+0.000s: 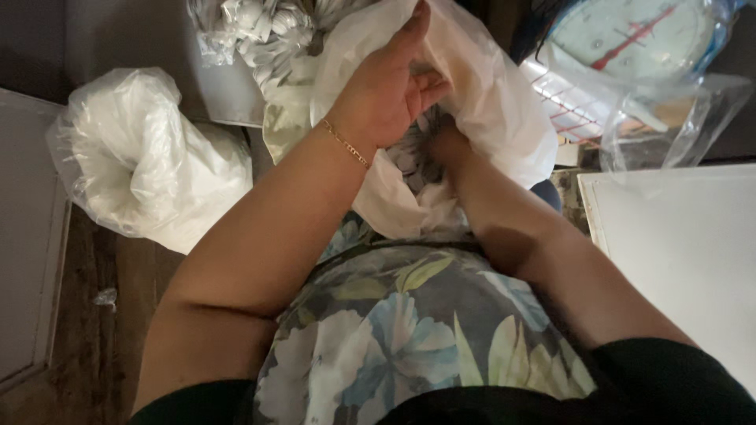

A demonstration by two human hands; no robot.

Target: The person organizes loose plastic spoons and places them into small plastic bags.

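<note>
left hand [386,94]: fingers pinching rim of white plastic bag [480,94] held on lap | right hand [450,145]: buried in bag among small pale discs [413,161], grip impossible to tell | dial scale [630,35] upper right | tied white bag [150,157] left on floor

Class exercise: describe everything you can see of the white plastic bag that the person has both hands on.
The white plastic bag is thin, crinkled, translucent film, standing open on the person's lap. The left hand grips its upper edge and holds the mouth up; the right hand reaches inside, mostly hidden. Small grey round pieces lie in it. Its lower folds rest against the floral garment.
</note>
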